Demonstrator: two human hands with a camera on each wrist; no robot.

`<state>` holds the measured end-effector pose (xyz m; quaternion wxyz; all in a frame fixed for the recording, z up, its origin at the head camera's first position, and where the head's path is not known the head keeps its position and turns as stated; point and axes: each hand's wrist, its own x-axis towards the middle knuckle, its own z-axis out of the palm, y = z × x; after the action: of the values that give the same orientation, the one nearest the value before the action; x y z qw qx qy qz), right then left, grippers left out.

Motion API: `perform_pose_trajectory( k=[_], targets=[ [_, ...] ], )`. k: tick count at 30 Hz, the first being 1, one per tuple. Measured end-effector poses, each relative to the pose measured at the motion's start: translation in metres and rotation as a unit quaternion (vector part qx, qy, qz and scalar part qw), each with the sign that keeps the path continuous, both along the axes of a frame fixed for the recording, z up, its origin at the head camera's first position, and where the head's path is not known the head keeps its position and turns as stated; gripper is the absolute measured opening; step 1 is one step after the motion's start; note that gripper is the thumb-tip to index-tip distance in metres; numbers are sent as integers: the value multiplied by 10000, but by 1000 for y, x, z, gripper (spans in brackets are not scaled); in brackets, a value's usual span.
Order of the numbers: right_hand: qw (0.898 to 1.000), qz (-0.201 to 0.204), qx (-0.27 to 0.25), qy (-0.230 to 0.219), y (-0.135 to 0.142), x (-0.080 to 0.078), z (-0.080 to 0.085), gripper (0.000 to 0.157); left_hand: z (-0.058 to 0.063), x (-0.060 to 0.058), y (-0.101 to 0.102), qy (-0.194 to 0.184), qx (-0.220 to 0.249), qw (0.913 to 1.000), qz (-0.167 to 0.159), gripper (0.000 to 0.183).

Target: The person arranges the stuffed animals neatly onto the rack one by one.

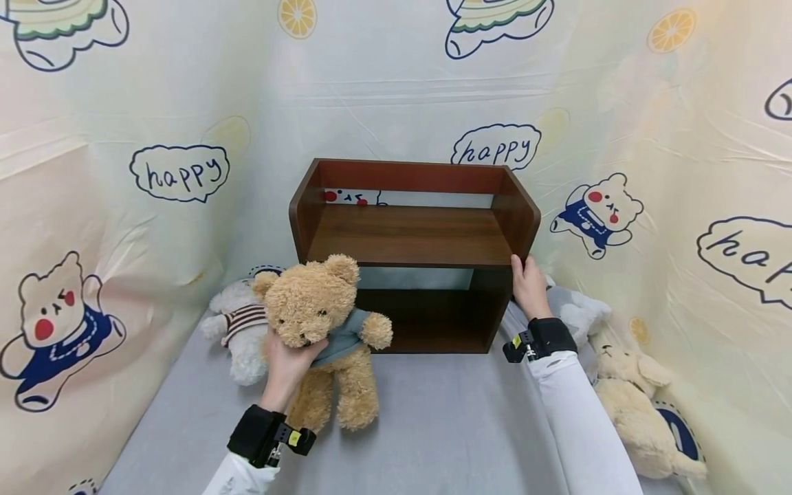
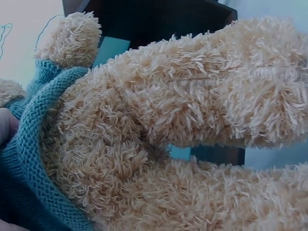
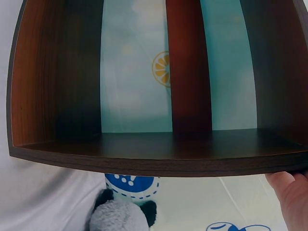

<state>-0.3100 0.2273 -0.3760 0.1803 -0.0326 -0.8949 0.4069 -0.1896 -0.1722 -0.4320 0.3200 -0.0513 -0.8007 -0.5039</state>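
A tan teddy bear (image 1: 309, 295) in a blue-green knitted top hangs upright in front of a small brown wooden shelf (image 1: 408, 237). My left hand (image 1: 289, 368) grips the bear at its neck and chest, just under the muzzle. The left wrist view is filled by the bear's belly and legs (image 2: 110, 144), with parts of the fingers (image 2: 6, 126) at the edge. Holding the shelf's right side panel at mid-height is my right hand (image 1: 532, 289). In the right wrist view that hand (image 3: 294, 199) lies along the panel's outer side.
Left of the shelf lies a white plush toy (image 1: 244, 340) in a striped top, partly behind the bear. A grey plush (image 1: 572, 313) and a cream plush (image 1: 637, 412) lie to the right. Grey cloth (image 1: 445, 419) covers the surface, and a printed curtain (image 1: 383, 89) hangs behind.
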Motion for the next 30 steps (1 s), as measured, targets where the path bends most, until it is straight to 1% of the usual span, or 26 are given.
perform_pose_trajectory(
  k=[6,8,11,14,18,21,24,27,30],
  targets=[
    [10000,23,-21,-8,-1,-1,-1,49,-6,-7,10,207,-58,9997,-119,90],
    [10000,26,-53,-28,-1,-1,-2,50,-9,-12,13,322,-75,9994,-111,91],
    [10000,51,-71,-29,0,-1,-2,50,-13,-18,17,338,-131,9993,-100,91],
    [10000,60,-64,-8,0,-1,-2,49,-17,-23,21,235,-113,9996,-96,89],
    [10000,44,-42,64,0,0,-2,48,-22,-28,26,169,-101,9996,-208,88],
    [9999,29,-49,108,0,0,-2,47,-26,-33,28,205,-97,9994,-279,88],
    [9999,28,-102,62,0,0,-2,49,-32,-39,30,232,-29,9991,-351,86],
    [9998,51,-177,-22,0,0,-1,51,-35,-45,32,301,11,9989,-369,82],
    [9997,69,-225,-60,-1,0,-1,51,-38,-49,34,398,20,9985,-372,81]
  ],
)
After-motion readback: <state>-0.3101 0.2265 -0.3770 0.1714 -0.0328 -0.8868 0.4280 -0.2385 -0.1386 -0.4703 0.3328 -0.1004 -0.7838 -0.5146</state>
